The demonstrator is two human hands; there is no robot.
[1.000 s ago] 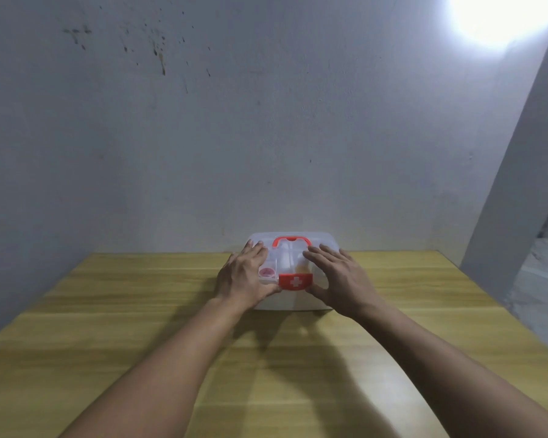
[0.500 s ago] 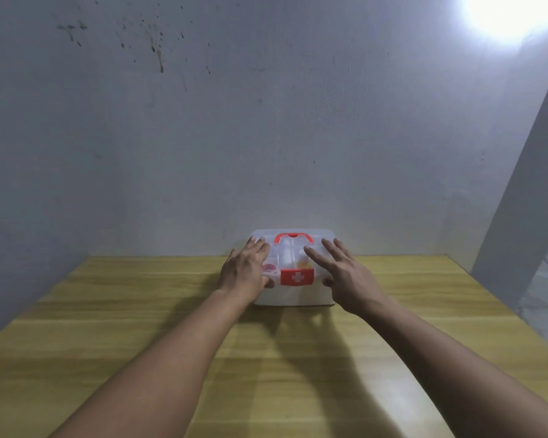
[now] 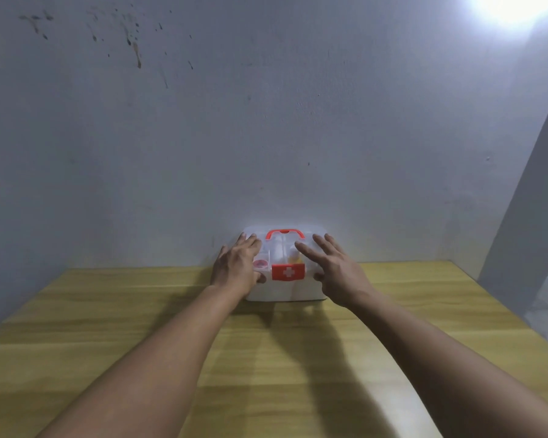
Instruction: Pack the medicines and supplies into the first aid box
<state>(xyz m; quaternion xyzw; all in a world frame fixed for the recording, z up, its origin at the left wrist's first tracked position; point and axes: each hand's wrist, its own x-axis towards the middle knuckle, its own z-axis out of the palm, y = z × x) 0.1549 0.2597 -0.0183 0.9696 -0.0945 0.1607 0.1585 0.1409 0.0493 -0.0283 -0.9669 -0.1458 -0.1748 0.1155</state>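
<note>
— Dim overall, bluish cast on the wall [image 3: 266, 121]. Strong glare blown out white in the upper right corner [image 3: 519, 7].

— Shadows?

— Long and dark, thrown by both forearms toward the near edge of the wooden table [image 3: 76, 311]. Soft bright patch on the lid of the first aid box [image 3: 285, 294].

— Sharpness?

— Slightly soft throughout, grainy. Wide-angle bending at the edges.

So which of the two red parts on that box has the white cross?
The red clasp on the front of the box, between the left hand and right hand. The red handle on the lid is plain.
</note>
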